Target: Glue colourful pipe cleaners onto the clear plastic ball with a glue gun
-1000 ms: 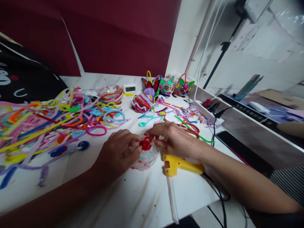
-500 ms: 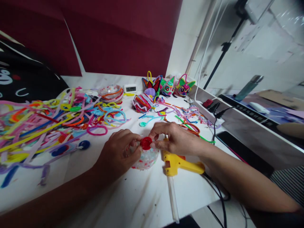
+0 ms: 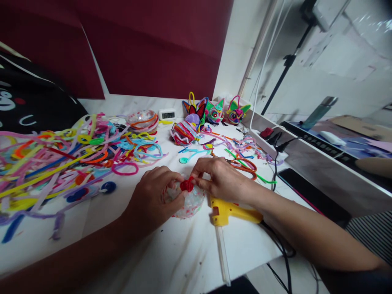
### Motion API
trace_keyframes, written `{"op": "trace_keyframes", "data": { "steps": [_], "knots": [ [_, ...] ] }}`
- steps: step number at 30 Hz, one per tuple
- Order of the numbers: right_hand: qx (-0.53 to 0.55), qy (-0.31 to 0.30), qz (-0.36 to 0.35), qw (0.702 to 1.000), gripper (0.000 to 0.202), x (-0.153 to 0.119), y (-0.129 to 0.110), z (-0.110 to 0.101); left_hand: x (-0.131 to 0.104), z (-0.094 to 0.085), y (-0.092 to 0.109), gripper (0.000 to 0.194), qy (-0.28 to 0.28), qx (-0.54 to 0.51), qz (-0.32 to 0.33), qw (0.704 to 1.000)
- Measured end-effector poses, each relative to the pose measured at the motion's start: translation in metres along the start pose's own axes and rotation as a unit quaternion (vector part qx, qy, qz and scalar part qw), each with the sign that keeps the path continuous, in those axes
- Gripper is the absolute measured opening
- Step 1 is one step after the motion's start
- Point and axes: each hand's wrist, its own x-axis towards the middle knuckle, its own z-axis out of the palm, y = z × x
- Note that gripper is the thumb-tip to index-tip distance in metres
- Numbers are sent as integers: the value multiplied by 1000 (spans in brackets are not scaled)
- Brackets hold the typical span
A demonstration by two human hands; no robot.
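Near, on the counter (image 3: 150, 267), a yellow glue gun (image 3: 222, 211), close by the right hand (image 3: 221, 179) and cramping it. Just left, a clear speckled dome (image 3: 190, 205), red coil (image 3: 186, 185) on top. Now pinching that coil with the right hand's fingers; curving the left hand (image 3: 150, 192) round the dome, firmness unclear. Seemingly early: coil positioned, perhaps unfixed. Farther left, tangled pipe cleaners (image 3: 63, 158); far back, striped ball (image 3: 183, 133), cat-faced ornaments (image 3: 216, 113).

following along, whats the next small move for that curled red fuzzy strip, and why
Perhaps press the strip down with the right hand, because part sticks up at its fingertips, while the left hand brackets it over the clear, red-speckled dome.
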Motion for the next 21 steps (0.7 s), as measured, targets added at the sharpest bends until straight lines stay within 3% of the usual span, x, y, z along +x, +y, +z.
{"op": "trace_keyframes", "data": {
  "steps": [10,17,21],
  "knots": [
    [14,28,6,999,10,2,2,4,1,0,-1,11,5,-10,6,1000],
    [-43,56,-62,996,14,-5,1,8,-4,6,-5,12,16,-7,10,1000],
    [-84,43,-74,993,20,-5,-2,9,-2,5,-5,13,9,-17,-21,1000]
  ]
}}
